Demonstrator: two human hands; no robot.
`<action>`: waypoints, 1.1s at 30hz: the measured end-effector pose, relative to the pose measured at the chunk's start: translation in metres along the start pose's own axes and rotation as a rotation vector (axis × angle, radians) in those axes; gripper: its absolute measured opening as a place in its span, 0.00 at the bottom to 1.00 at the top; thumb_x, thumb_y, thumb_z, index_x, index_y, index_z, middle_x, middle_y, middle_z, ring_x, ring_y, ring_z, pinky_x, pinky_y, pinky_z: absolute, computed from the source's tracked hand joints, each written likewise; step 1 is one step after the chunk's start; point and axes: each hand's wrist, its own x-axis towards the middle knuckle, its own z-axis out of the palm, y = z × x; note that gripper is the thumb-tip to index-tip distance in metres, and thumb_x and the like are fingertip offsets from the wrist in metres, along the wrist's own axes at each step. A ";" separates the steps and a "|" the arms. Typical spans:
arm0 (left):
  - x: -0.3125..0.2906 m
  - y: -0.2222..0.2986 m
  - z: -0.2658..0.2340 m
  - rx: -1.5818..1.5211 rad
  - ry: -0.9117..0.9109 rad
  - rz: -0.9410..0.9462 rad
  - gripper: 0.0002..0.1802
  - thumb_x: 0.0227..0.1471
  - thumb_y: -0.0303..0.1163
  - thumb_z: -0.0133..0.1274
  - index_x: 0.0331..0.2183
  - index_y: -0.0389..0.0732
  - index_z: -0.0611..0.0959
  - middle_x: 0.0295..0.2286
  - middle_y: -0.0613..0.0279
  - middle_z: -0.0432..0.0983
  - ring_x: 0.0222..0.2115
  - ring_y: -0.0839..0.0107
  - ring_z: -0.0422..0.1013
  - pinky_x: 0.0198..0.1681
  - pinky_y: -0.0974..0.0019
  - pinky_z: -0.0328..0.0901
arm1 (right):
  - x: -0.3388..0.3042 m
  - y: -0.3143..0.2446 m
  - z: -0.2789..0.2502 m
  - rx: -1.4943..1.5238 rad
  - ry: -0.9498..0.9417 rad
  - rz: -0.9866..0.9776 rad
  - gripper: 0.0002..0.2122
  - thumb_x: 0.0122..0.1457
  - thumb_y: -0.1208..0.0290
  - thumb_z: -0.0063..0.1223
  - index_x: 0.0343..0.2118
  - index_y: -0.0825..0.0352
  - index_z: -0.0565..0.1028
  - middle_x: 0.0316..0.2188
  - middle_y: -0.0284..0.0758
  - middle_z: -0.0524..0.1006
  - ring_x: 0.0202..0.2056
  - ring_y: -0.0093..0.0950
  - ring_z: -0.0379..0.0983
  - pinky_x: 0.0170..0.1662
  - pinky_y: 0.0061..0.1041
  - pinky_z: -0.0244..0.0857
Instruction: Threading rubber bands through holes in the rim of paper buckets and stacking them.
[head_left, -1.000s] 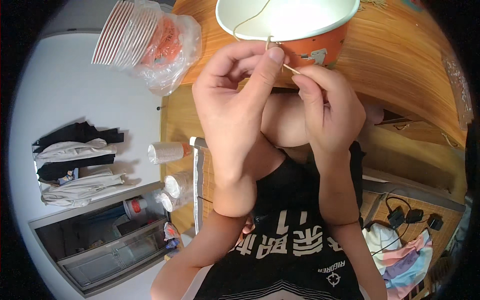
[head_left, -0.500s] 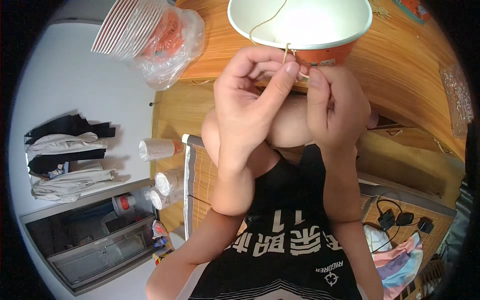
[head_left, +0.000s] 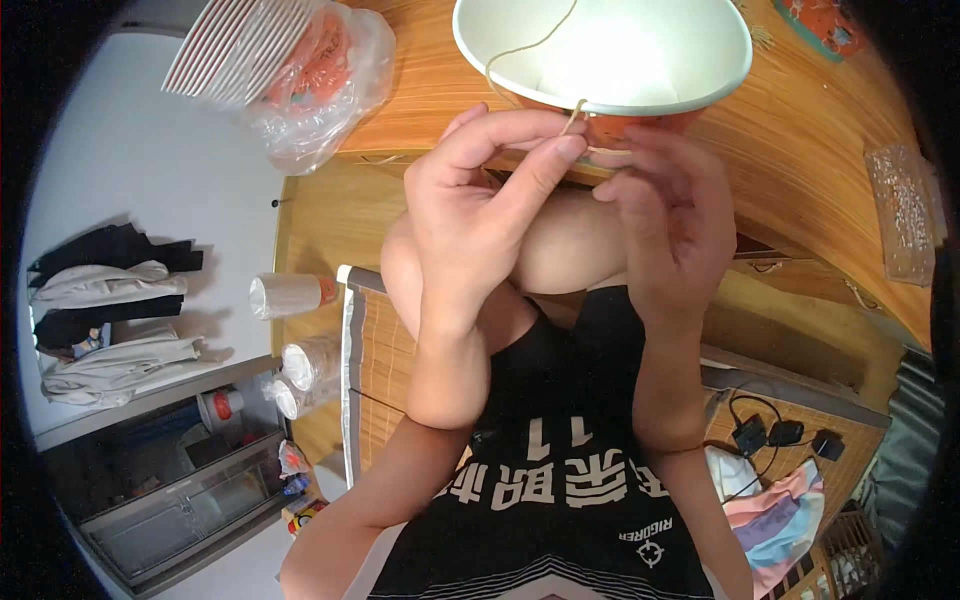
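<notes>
A large paper bucket [head_left: 735, 85], white inside and orange outside, stands on the wooden table just beyond my hands. A thin tan cord [head_left: 537, 43] runs across its inside, and a loop of it shows at the near rim. My left hand [head_left: 470, 195] pinches the cord between thumb and forefinger just below that rim. The cord's short end points toward my right hand [head_left: 685, 215]. That hand is slightly blurred, with its thumb and fingers apart beside the cord end; I see nothing gripped in it.
A stack of nested paper buckets [head_left: 240, 50] in clear plastic lies at the table's left. At the right edge sits a clear plastic packet [head_left: 900, 215]. Wrapped cup stacks [head_left: 290, 297] stand lower left. Black adapters with cables [head_left: 785, 432] lie on a woven mat at right.
My right hand has loosened its pinch on the cord end, its thumb and fingers spreading. My left hand keeps its pinch on the cord. The whole view has shifted slightly.
</notes>
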 end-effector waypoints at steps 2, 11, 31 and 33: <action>0.000 0.003 0.001 -0.070 0.022 -0.044 0.06 0.50 0.20 0.63 0.34 0.32 0.86 0.32 0.59 0.84 0.33 0.75 0.78 0.42 0.73 0.69 | -0.006 -0.005 0.003 0.009 -0.064 -0.006 0.14 0.58 0.83 0.60 0.47 0.75 0.74 0.33 0.38 0.82 0.35 0.23 0.79 0.40 0.19 0.72; 0.003 0.006 -0.004 0.015 -0.036 -0.023 0.05 0.49 0.23 0.65 0.32 0.36 0.88 0.29 0.63 0.84 0.30 0.79 0.75 0.45 0.71 0.64 | 0.006 -0.007 -0.002 -0.267 0.003 -0.253 0.07 0.53 0.77 0.66 0.35 0.66 0.82 0.30 0.34 0.83 0.29 0.27 0.78 0.32 0.23 0.70; 0.008 0.013 -0.008 0.434 -0.008 0.339 0.06 0.44 0.26 0.64 0.29 0.47 0.89 0.24 0.70 0.82 0.31 0.76 0.77 0.58 0.57 0.55 | 0.073 -0.044 -0.006 -0.650 -0.249 -1.010 0.08 0.45 0.73 0.71 0.29 0.61 0.81 0.28 0.27 0.78 0.32 0.28 0.72 0.36 0.26 0.68; 0.008 0.014 -0.009 0.390 0.021 0.335 0.06 0.44 0.26 0.64 0.28 0.47 0.89 0.23 0.70 0.82 0.31 0.75 0.77 0.57 0.57 0.55 | 0.072 -0.050 -0.001 -0.636 -0.278 -0.908 0.08 0.45 0.73 0.70 0.28 0.62 0.81 0.28 0.28 0.78 0.32 0.27 0.73 0.36 0.26 0.68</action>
